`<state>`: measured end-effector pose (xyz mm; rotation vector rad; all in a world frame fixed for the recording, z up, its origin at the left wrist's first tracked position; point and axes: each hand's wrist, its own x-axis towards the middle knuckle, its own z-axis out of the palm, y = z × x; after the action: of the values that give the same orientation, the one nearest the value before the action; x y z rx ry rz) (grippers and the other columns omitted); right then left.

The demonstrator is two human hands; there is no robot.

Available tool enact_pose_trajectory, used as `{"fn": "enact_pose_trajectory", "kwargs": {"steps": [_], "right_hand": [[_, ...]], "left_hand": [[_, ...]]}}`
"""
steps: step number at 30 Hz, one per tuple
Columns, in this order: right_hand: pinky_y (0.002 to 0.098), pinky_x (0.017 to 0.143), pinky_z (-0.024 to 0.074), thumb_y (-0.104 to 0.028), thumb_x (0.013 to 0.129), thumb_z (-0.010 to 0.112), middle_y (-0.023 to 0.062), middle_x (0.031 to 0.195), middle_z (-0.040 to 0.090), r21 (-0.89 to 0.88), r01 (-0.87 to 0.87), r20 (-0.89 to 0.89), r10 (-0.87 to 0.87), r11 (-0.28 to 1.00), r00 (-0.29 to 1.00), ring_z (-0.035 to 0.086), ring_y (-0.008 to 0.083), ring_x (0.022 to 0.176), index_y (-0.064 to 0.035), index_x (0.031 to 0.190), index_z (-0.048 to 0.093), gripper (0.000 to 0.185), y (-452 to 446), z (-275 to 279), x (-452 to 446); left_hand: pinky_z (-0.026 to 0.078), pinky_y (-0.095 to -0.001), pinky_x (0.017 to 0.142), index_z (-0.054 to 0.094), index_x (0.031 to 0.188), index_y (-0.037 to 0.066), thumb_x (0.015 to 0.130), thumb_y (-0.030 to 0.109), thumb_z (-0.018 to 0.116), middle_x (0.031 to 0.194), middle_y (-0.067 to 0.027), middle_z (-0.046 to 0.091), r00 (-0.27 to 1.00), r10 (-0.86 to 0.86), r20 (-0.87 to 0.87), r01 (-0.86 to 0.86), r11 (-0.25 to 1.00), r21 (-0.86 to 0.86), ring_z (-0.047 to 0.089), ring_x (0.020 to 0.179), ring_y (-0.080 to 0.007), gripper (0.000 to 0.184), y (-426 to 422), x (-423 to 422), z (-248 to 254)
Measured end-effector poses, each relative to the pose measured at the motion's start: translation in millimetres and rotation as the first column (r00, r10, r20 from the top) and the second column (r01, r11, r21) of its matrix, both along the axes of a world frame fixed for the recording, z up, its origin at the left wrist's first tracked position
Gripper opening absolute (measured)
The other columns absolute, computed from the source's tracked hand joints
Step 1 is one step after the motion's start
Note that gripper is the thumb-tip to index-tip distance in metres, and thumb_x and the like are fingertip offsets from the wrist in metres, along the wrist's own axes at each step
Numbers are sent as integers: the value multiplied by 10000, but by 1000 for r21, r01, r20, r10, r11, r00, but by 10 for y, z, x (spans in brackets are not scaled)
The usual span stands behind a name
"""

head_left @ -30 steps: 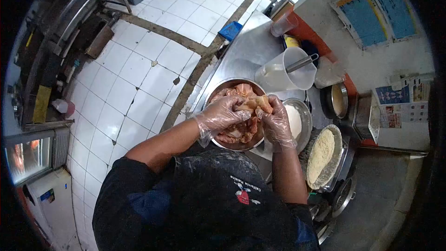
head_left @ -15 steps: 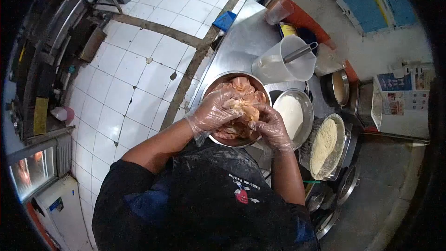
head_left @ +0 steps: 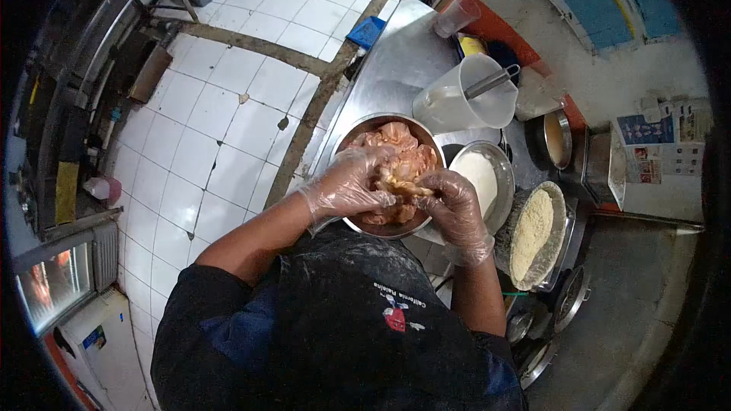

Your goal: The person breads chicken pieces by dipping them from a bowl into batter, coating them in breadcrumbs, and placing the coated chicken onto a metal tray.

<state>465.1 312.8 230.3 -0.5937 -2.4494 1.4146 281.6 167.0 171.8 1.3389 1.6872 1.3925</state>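
Observation:
Both my hands wear clear plastic gloves and work above a round metal bowl (head_left: pixel 344 135) full of raw chicken pieces (head_left: pixel 415 158). Between them is one pale yellowish chicken piece (head_left: pixel 402 185). My left hand (head_left: pixel 354 180) grips it from the left, with the fingers curled over its top. From the right, my right hand (head_left: pixel 457 204) pinches its other end with thumb and fingers. My fingers and the glove film hide part of the piece. Right of the bowl, close to my right hand, stands a metal bowl of white flour-like powder (head_left: pixel 478 181).
A large translucent pitcher (head_left: pixel 442 110) with a metal-handled utensil (head_left: pixel 491 84) stands behind the bowls on the steel counter (head_left: pixel 396 53). Farther right sits a basin of yellowish crumbs (head_left: pixel 533 236). A pan (head_left: pixel 558 141) rests near the wall. White floor tiles (head_left: pixel 228 122) lie left of the counter.
My right hand has turned and risen slightly at the wrist. The chicken piece between my hands has been shifted and now looks more stretched sideways.

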Motion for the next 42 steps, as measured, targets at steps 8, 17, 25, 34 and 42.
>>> {"fn": "enact_pose_trajectory", "kwargs": {"steps": [8,17,25,34,42], "right_hand": [[360,766,533,44,748,774,105,907,675,108,-50,53,44,993,998,678,256,857,-26,968,713,239,-70,172,-28],[334,766,522,51,757,774,84,939,627,339,20,58,-42,941,997,630,202,864,-24,992,609,297,-97,22,108],[329,969,512,-20,830,797,55,1201,611,-760,-21,-36,-10,650,999,608,164,1083,-41,1336,516,579,-235,-329,137],[319,916,545,4,848,777,70,1144,658,-710,83,95,-21,699,995,632,156,1053,-23,1288,559,492,-288,-507,156],[276,840,551,7,880,742,72,1074,656,-611,188,152,-119,769,981,640,135,954,11,1230,559,395,-457,-679,10]], "left_hand": [[509,-443,871,670,1070,45,797,125,733,985,-174,693,978,-209,26,209,978,-20,682,955,-327,292,102,161,-189],[529,-429,838,652,1002,39,789,56,679,967,-158,695,998,64,22,-64,998,10,693,912,-321,215,66,129,68],[508,-429,941,601,1169,81,819,59,656,1076,-152,684,973,-230,-23,230,958,171,673,1022,-353,356,42,48,-67],[531,-423,766,578,1116,28,900,175,685,920,-156,678,997,-18,-70,1,974,-226,688,881,-304,283,-13,50,115],[526,-281,855,527,1233,10,933,153,730,1112,-81,589,642,2,767,65,996,-56,602,1000,-153,390,125,86,-367]]}}
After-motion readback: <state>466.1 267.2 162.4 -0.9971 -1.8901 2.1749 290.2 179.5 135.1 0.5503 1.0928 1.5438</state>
